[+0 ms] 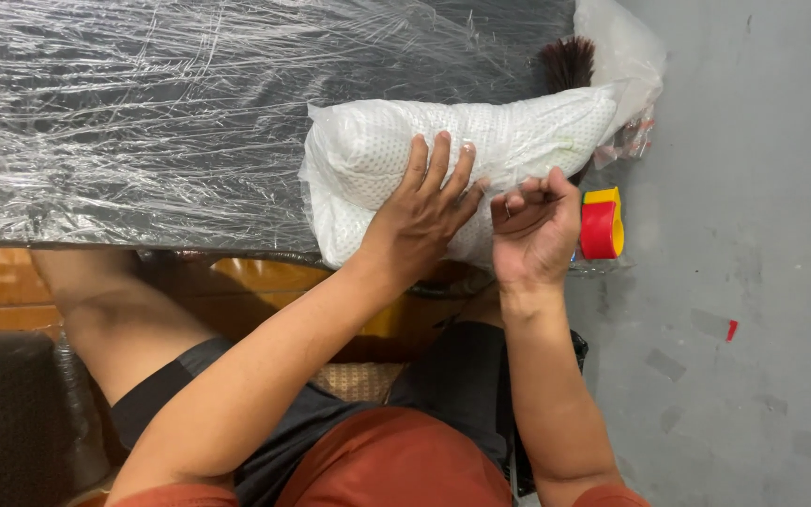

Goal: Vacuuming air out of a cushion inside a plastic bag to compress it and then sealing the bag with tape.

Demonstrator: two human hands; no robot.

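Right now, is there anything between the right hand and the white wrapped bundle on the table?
Nothing visible. The right hand is at the edge of the white bundle, fingers curled as if pinching the clear film. The left hand lies flat on the bundle beside it. The red and yellow tape dispenser is behind the right hand.

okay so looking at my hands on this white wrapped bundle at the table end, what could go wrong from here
1. The white bundle lies at the table's end, part of it past the film-covered table; only the left hand lies flat on it, so it might slide off.
2. The right hand seems to pinch something too thin to make out; it could slip free.
3. The red and yellow tape dispenser sits right beside that hand and could be knocked to the floor.
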